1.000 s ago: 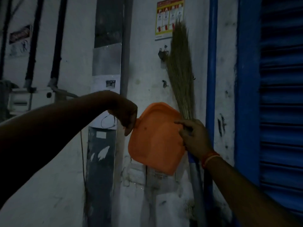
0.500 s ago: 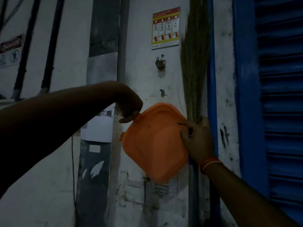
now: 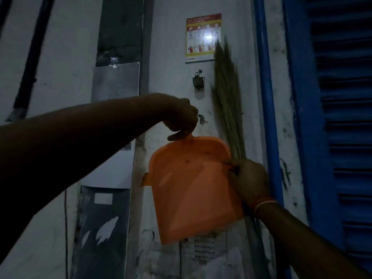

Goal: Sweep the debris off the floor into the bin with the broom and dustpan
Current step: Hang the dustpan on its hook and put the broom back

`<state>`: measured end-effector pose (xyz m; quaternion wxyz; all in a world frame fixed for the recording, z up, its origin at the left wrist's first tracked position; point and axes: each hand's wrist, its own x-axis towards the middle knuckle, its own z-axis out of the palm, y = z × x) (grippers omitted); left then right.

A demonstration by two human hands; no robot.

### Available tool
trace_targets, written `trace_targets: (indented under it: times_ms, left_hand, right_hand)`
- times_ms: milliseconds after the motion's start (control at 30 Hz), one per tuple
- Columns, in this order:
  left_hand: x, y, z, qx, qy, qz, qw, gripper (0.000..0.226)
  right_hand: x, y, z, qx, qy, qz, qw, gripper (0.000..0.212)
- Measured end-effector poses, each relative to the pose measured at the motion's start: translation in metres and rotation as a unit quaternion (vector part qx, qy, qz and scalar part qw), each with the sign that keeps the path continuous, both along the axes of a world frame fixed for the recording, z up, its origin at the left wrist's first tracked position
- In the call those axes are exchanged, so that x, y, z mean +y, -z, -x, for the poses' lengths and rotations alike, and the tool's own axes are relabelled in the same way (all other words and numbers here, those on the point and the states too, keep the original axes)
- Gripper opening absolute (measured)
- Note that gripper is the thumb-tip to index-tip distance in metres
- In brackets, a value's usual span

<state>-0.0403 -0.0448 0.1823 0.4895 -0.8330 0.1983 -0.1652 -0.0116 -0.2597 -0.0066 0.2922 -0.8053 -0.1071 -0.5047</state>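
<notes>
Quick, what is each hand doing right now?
Left hand: pinching the top of the dustpan.
Right hand: gripping the broom against the dustpan's edge.

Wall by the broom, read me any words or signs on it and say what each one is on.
"P A S S": header letters on the red and yellow poster; only faintly legible, its other print too blurred.
Notice below the dustpan: several lines, too blurred to read.
Label on the dark panel: no legible text.
</notes>
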Motion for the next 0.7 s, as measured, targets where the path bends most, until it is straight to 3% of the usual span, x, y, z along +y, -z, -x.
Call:
trace_targets:
  times_ms: [67,167,233,333,467,567,700]
  left_hand:
    - [0.003,-0.004,-0.008,-0.089,0.085,-0.036,0.992,0.038]
    - [0.012,-0.006,-0.021,-0.126,0.183,-0.044,0.974,0.040]
    - [0.018,-0.007,-0.029,-0.126,0.263,-0.003,0.956,0.041]
    - [0.034,-0.009,-0.037,-0.109,0.338,0.131,0.926,0.035]
    - [0.057,-0.013,-0.051,-0.104,0.430,0.335,0.832,0.028]
    - [0.070,-0.013,-0.060,-0.084,0.428,0.432,0.789,0.017]
    - [0.079,-0.010,-0.062,-0.085,0.400,0.502,0.762,0.014]
  right_hand:
    - [0.001,0.001,-0.003,-0.005,0.008,-0.022,1.000,0.029]
    - [0.006,-0.001,-0.007,0.000,0.031,-0.049,0.998,0.031]
    - [0.012,-0.003,-0.007,0.004,0.050,-0.053,0.997,0.032]
    - [0.020,-0.005,-0.008,0.000,0.061,-0.062,0.996,0.032]
    - [0.026,-0.008,-0.008,-0.008,0.069,-0.073,0.995,0.032]
    - [0.028,-0.011,-0.006,-0.014,0.071,-0.075,0.995,0.032]
    - [0.030,-0.014,-0.006,-0.019,0.075,-0.079,0.994,0.033]
